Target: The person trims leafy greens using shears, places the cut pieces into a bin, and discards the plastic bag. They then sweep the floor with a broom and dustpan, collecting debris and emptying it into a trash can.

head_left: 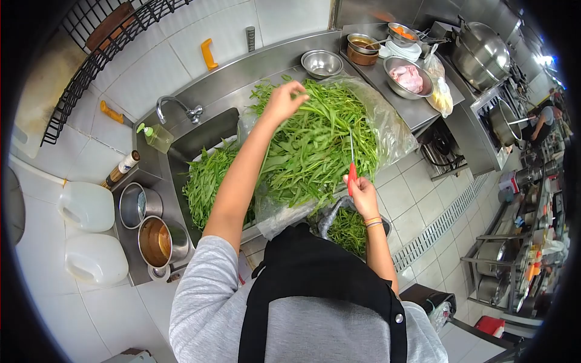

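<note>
Left fingers (296,87) over greens (305,145), right fingers (362,185) holding probable knife (352,176)

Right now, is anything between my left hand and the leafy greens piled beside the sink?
Nothing visible: the left hand is over the leafy greens, uncovered on top. The clear plastic shows only around their edges.
</note>
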`<state>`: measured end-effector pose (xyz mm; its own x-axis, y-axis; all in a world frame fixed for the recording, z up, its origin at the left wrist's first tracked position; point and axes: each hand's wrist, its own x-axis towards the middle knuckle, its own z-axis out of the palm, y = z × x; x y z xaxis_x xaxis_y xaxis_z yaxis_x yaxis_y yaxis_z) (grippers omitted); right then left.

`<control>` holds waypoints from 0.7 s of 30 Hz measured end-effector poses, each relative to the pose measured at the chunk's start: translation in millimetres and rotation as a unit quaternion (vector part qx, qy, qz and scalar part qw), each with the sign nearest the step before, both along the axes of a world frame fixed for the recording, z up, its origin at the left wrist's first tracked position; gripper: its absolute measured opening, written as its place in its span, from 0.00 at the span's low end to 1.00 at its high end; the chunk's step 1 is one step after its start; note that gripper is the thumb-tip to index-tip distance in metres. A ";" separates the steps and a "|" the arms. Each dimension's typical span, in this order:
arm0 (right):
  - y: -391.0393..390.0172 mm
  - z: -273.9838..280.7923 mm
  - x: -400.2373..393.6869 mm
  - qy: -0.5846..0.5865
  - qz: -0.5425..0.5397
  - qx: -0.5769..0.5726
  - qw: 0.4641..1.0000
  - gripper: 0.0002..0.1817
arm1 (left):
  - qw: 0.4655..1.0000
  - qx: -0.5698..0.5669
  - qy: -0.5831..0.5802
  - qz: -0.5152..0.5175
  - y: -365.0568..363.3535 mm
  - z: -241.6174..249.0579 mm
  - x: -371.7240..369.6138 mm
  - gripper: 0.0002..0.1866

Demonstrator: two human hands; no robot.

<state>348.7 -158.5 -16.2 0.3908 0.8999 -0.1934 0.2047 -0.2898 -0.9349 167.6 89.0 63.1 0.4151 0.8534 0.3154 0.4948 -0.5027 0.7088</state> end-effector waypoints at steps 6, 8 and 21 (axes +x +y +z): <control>-9.1 -2.9 -1.7 -0.057 -0.012 -0.061 0.996 0.27 | 0.955 0.216 0.124 0.163 -4.1 -41.1 -16.2 0.11; -9.0 -4.4 -4.0 -0.043 0.001 -0.051 0.998 0.28 | 0.979 0.136 0.115 0.102 1.5 -72.6 -24.7 0.09; 27.1 -47.5 22.0 -0.003 -0.029 -0.153 0.988 0.33 | 0.958 -0.088 0.266 0.059 -31.4 -97.2 -61.7 0.16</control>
<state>370.8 -131.4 -63.7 0.4426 0.7756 -0.4500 0.1848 -0.5700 -0.8006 106.0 57.6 -34.1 0.3752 0.9244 -0.0680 0.8555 -0.3172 0.4093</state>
